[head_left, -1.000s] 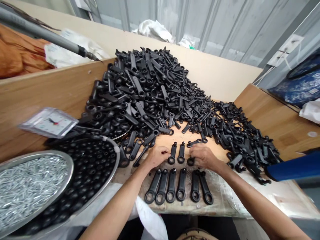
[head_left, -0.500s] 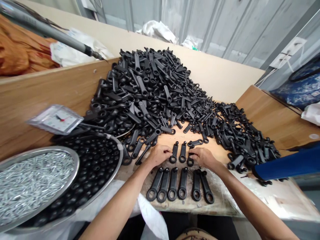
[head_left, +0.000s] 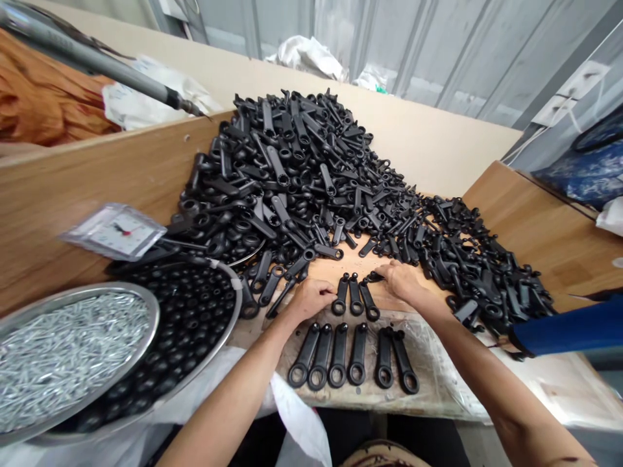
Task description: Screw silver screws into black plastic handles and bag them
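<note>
My left hand (head_left: pixel 312 299) is closed, its pinched fingertips at the side of the leftmost black ring-ended lever (head_left: pixel 341 295) in a short upper row. Two more such levers, a middle one (head_left: pixel 355 295) and a right one (head_left: pixel 370 301), lie beside it, ring ends toward me. My right hand (head_left: pixel 402 280) is closed on another black ring-ended lever (head_left: pixel 374 277), just beyond the row; its fingers partly cover that piece. Nearer me, a second row of longer black levers (head_left: pixel 357 355) lies with the ring ends toward the table edge.
A big heap of black levers (head_left: pixel 292 155) fills the back. At left stand a bowl of silver screws (head_left: pixel 73 357) and a basin of round black parts (head_left: pixel 195 318). A power screwdriver (head_left: pixel 121 71) hangs upper left. Another person's blue sleeve (head_left: pixel 569 324) reaches in at right.
My right hand has left the third lever of the upper row, moving away from me onto the lever beyond it. The left hand stays beside the row. The blue-sleeved arm has shifted slightly right.
</note>
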### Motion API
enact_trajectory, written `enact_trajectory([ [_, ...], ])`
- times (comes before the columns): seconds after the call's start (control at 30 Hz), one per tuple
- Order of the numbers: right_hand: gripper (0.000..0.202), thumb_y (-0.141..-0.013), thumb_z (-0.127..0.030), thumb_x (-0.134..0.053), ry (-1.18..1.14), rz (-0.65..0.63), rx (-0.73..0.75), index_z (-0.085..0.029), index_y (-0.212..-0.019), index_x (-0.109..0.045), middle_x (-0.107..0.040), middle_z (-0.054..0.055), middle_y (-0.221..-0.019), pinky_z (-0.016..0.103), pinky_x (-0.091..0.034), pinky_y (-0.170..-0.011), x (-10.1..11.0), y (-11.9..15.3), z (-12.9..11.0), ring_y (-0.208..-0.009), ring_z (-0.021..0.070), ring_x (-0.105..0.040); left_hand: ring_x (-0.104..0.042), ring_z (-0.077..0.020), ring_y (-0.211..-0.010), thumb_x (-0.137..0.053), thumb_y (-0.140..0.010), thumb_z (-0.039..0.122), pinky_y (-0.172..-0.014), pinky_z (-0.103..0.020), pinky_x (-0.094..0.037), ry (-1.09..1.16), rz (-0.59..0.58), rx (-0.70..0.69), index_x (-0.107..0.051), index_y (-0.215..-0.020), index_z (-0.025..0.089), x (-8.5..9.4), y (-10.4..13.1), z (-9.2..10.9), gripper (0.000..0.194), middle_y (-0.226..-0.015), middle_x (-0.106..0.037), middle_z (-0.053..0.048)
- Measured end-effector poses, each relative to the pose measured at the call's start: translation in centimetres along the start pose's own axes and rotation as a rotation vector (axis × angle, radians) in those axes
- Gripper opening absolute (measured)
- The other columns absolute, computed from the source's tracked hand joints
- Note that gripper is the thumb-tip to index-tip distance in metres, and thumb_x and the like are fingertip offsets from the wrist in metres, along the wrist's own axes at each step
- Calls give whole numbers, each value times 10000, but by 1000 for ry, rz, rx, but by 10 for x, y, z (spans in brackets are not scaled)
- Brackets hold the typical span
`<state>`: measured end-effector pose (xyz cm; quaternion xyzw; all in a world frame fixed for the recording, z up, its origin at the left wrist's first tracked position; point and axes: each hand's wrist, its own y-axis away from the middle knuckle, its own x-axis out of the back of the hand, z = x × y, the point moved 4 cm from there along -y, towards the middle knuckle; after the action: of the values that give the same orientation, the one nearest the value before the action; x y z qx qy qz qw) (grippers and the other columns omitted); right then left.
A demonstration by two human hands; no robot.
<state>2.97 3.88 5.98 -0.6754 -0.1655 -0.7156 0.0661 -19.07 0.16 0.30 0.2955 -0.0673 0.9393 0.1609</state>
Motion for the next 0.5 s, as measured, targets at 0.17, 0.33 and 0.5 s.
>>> enact_trajectory([
  [0.17, 227, -786, -166, -493, 11, -88, -68, -159, -959, -641, -676, 114, -829, 269, -400, -686, -9, 9, -2, -783, 208, -615, -532, -97, -650, -564, -742, 259, -645, -242, -394, 4, 3, -7, -630, -727, 140, -2, -1, -2, 137, -691, -621, 8],
  [0.33, 169, -793, -257, -528, -91, -104, -78, -175, -887, -642, -674, 75, -778, 233, -367, -585, -18, 16, -10, -716, 182, -617, -519, -90, -613, -543, -708, 249, -588, -204, -353, 16, 8, -2, -655, -682, 166, 0, 0, 0, 142, -625, -606, 35],
  [0.5, 263, -783, -262, -551, -192, -51, -113, -168, -1023, -608, -678, 34, -781, 204, -364, -552, -29, 15, -16, -672, 143, -604, -532, -96, -619, -535, -685, 246, -592, -191, -370, 33, 20, -7, -671, -685, 180, 2, 0, 3, 151, -639, -627, 33],
])
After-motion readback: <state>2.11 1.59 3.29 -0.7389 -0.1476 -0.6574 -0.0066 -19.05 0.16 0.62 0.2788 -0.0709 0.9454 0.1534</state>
